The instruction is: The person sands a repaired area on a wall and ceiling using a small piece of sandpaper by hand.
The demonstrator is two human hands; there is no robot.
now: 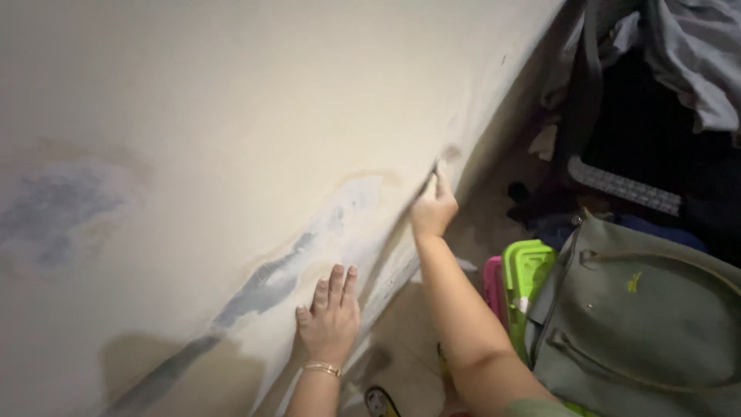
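My left hand (330, 313) lies flat, fingers together, on a cream wall (231, 100) just beside a patch of peeled grey-blue paint (266, 282). A thin gold bracelet (321, 369) is on that wrist. My right hand (434, 207) reaches further along the wall, closed around a small tool (441, 158) whose tip touches the wall surface. The tool's shape is blurred and mostly hidden by my fingers.
A grey-green bag (648, 324) with handles sits at the right. Beside it stand a lime green lid (529, 266) and a pink lid (494, 282). Dark clothes and a grey cloth (695, 54) pile at the upper right. Another peeled patch (54, 208) marks the wall's left.
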